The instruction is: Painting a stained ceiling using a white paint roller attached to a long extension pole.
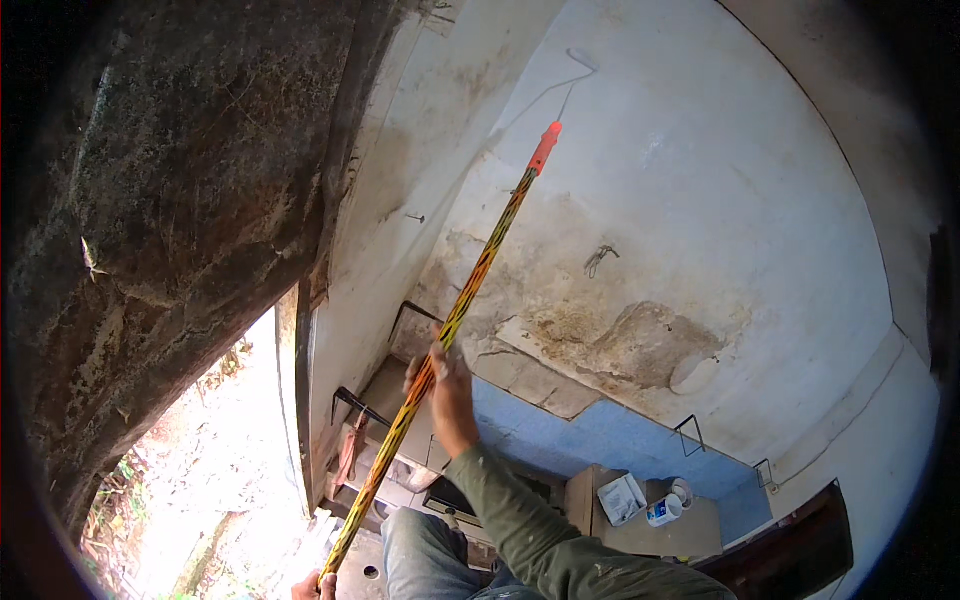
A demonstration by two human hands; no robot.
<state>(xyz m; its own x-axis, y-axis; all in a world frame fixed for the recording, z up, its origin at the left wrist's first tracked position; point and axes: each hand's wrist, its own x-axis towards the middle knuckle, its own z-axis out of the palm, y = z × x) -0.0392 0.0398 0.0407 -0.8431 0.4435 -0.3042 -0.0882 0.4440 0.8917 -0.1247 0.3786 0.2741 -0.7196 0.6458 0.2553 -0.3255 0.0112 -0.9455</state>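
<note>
A long pole [478, 280] with a yellow, orange and black streaked pattern slants up from the lower left toward the wall. My right hand [453, 395], at the end of a green sleeve, is wrapped round its middle. Lower down, my left hand [314, 587] closes on the pole's bottom end at the picture's edge. At the top, a paint roller [581, 60] with a red-orange handle [543, 149] is joined to the pole. Its pale sleeve is up against or close to the white wall [690, 180]; whether it touches, I cannot tell.
Stained, peeling plaster [640, 345] spreads above a blue wall band [530, 415]. Black metal brackets [690, 434] jut from the walls. White containers [664, 510] stand on a counter [690, 537] at lower right. A dark, rough slab [200, 170] and a bright opening [200, 480] lie left.
</note>
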